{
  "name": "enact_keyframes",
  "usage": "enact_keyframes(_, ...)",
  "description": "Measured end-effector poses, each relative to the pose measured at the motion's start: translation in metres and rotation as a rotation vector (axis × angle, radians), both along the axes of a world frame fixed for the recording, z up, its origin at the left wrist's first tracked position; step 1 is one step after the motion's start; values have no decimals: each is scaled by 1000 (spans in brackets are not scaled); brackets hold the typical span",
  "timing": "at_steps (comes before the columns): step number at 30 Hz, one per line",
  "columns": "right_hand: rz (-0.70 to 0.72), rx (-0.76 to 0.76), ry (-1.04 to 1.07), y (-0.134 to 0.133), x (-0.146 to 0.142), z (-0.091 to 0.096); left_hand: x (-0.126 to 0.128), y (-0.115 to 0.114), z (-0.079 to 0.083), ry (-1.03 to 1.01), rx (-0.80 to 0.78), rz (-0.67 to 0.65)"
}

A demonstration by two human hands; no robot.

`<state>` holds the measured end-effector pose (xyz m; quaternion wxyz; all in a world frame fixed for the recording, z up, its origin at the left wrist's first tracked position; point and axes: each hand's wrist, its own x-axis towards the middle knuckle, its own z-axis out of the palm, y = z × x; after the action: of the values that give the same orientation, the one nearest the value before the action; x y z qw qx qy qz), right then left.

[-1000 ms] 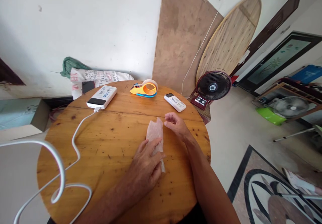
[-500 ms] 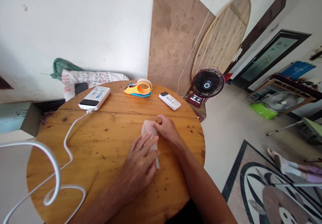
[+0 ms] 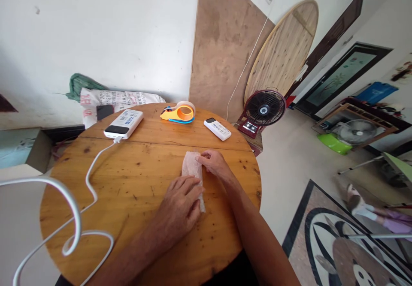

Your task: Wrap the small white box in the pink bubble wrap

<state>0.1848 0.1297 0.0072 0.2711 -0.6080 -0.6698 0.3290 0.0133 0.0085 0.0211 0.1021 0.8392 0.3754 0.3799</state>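
A folded strip of whitish, see-through bubble wrap lies lengthwise on the round wooden table. Across its lower half rests my left hand, palm down, fingers laid over the sheet. Beside the upper right edge is my right hand; its thumb and forefinger pinch the wrap there. Whether anything is folded inside the wrap I cannot tell. Farther back on the table are an orange and blue tape dispenser and a small white power bank.
A larger white power bank sits at the back left, its white cable looping down the table's left side. Behind the right edge stands a dark red fan. A person's legs show at far right.
My left hand has drawn slightly down the wrap, its fingers closer together, baring more of the upper part. My right thumb and forefinger now lie on the wrap's edge. The camera shifted slightly.
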Motion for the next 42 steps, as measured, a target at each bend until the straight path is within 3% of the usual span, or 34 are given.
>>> enact_keyframes(6,-1,-41,-69,0,-5,1,1,0,-1,16,-18,15)
enact_keyframes(13,20,21,49,-1,-9,-3,0,1,-4,12,-1,7)
enact_keyframes(20,-72,141,-198,-12,-18,6,-1,0,-4,71,38,49)
enact_keyframes(25,-93,171,-227,-14,-17,8,0,-3,0,150,-7,77)
enact_keyframes(34,-34,16,251,-9,-16,-2,1,-4,0,148,-61,97)
enact_keyframes(38,12,-125,522,-13,-17,9,0,-3,0,115,-87,82)
enact_keyframes(42,196,-145,625,-17,-9,23,0,-2,-1,84,-131,55)
